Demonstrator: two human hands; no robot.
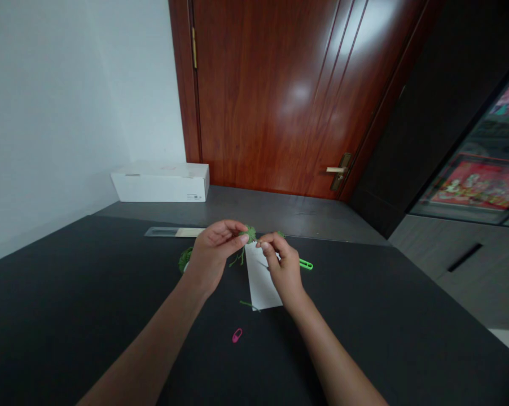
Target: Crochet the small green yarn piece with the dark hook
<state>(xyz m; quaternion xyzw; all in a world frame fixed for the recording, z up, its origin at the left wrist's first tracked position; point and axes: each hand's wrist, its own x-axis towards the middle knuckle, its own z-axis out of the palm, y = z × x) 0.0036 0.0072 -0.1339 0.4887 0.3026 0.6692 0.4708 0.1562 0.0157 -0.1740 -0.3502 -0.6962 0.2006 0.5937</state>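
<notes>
Above a sheet of white paper, my left hand pinches a small green yarn piece between thumb and fingertips. Loose green strands hang below it. Just to the right, my right hand is closed in a pinch close to the yarn piece; what its fingertips hold is too small to make out. A thin dark shaft shows beneath that hand over the paper. A short green yarn scrap lies across the paper's lower left corner.
A pink stitch marker lies on the black table near me. Green yarn sits left of my left hand, below a clear-and-white strip. A bright green tool shows at right. A white box stands behind.
</notes>
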